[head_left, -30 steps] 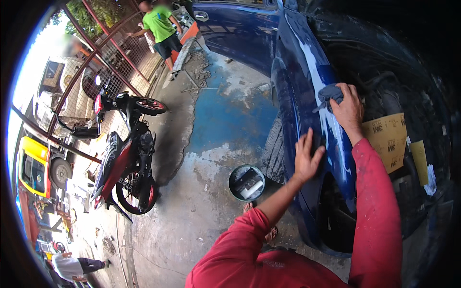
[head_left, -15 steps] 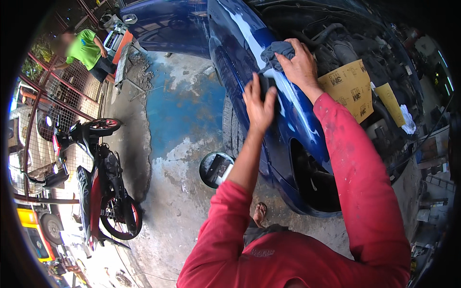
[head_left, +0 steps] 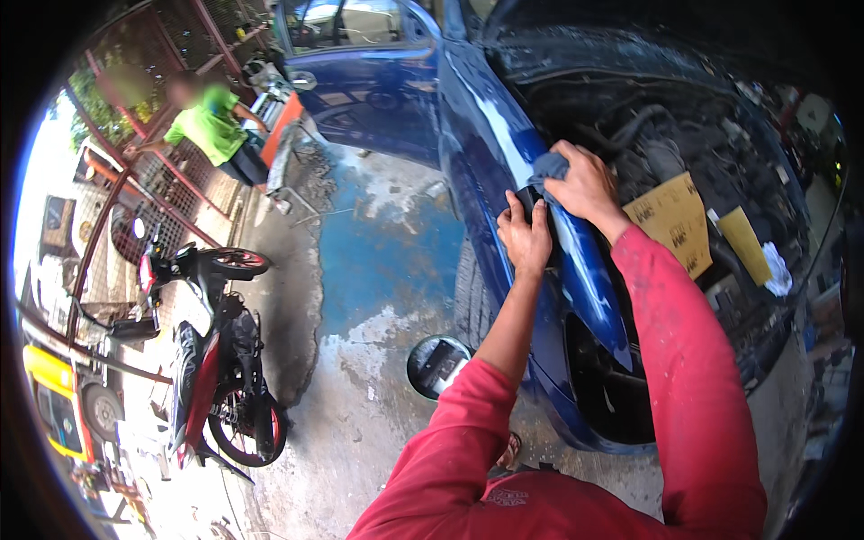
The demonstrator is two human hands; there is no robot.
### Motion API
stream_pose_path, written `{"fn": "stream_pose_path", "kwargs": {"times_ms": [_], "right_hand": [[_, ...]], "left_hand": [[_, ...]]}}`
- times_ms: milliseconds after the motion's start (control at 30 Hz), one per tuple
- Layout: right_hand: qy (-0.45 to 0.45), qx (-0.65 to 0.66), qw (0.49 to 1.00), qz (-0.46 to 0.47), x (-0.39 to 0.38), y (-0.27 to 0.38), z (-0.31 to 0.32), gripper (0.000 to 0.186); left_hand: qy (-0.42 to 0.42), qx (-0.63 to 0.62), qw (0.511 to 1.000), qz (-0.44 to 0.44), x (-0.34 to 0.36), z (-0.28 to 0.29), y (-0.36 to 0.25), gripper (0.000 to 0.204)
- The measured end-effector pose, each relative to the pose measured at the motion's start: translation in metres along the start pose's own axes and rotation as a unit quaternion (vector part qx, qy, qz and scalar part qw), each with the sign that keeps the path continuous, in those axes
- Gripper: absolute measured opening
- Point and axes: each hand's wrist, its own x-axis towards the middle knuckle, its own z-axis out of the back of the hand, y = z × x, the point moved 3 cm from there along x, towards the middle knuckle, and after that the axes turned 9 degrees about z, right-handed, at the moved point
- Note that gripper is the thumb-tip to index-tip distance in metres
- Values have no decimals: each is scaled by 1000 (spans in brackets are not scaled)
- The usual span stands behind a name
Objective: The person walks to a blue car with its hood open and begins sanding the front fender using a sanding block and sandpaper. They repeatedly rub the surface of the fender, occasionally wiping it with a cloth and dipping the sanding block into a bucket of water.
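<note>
Location: At the front right of the scene, on the upper edge of the blue car fender (head_left: 576, 270), beside the open engine bay (head_left: 702, 171).
Work item: grey-blue cloth (head_left: 551, 167), bunched against the fender top, far from the wheel arch.
Handling estimate: cloth looks soft, light and limp; it should fold under pressure and can slip on glossy paint. Best taken as a wad in the palm, not by a corner.
Fender estimate: stiff painted sheet, smooth, likely slippery; steady it with a flat palm on the broad face.
Right hand (head_left: 585, 187): fingers curled together, clamped on the cloth and pressing it onto the fender edge.
Left hand (head_left: 526, 236): fingers spread apart, flat on the fender just near of the cloth; holds nothing.
Sleeves: both forearms in red (head_left: 684, 360).
Floor: worn concrete with blue patches (head_left: 387, 252); a round dark container (head_left: 438, 364) stands beside the front tyre.
Surroundings: a red-and-black motorcycle (head_left: 211, 360) at left; a person in a green shirt (head_left: 211, 121) far left.
</note>
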Motion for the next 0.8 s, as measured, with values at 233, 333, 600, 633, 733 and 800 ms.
{"fn": "stream_pose_path", "kwargs": {"times_ms": [233,333,600,633,733,800], "right_hand": [[-111,97,989,-20,-137,29,60,44],[-81,64,992,-67,-233,30,83,46],[-159,59,981,-89,-318,23,60,50],[-171,61,980,-76,-316,22,59,49],[-159,71,982,-73,-311,19,57,46],[-151,68,983,-76,-310,21,58,44]], "left_hand": [[70,91,993,8,-99,12,15,77],[25,48,998,-25,-63,9,9,75],[-16,61,990,-127,-54,2,-2,70],[68,94,987,-107,-89,7,6,76],[104,65,974,-188,-111,22,2,76],[83,61,969,-223,-60,18,-8,77]]}}
